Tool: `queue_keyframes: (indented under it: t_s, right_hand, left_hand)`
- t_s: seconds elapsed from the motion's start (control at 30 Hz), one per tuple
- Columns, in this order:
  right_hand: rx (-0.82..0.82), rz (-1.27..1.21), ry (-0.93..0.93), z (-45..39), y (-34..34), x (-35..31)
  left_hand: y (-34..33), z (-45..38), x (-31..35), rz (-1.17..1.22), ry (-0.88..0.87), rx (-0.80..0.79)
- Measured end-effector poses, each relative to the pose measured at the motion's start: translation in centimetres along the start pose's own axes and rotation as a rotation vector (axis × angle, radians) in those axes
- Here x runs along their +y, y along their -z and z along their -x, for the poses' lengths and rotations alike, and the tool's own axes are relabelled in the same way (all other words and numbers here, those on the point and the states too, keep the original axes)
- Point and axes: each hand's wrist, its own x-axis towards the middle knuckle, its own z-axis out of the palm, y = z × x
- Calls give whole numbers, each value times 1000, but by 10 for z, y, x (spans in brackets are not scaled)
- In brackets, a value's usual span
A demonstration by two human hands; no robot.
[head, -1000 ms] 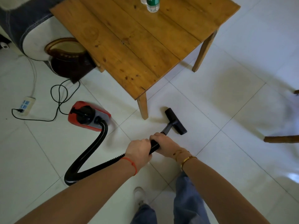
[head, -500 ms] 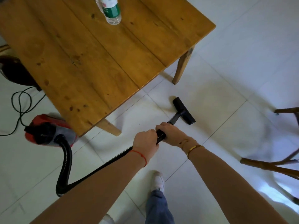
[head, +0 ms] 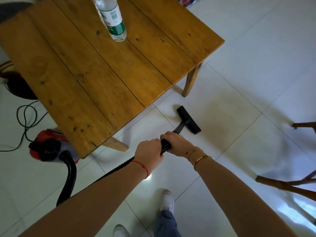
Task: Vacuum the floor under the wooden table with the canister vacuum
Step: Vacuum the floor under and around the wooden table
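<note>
While both hands held the hose: the left hand (head: 150,151) and right hand (head: 179,142) had fingers curled tight round the black hose (head: 165,146).
Brush head (head: 188,119): lay on the floor beside the worktop (head: 95,71), not yet under it.
Table leg (head: 191,79): the brush could bump it.
Bottle (head: 113,19): a bump could tip it.
Vacuum (head: 49,148): a hard pull could drag it into the near leg.

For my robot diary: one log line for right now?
both hands grip hose | nozzle on floor beside table | under-table not reached

Plank-top wooden table (head: 102,79) on white tiled floor (head: 248,82)

Clear plastic water bottle (head: 113,19) up top; black nozzle head (head: 189,119) and red canister vacuum (head: 47,146) on the tiles, lower left.
</note>
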Motion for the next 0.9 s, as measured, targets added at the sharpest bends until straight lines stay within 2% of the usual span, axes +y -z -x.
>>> queue_keyframes:
  t_s: [0.3,0.67,0.9]
  right_hand:
    - [11,-104,24,27,-56,-89]
    - [27,-217,-28,52,-172,-232]
    - [73,-293,-67,50,-222,-311]
  left_hand:
    - [-5,90,-48,-59,-23,-87]
    - [-50,227,-143,-137,-58,-143]
    - [-62,289,-204,-166,-49,-117]
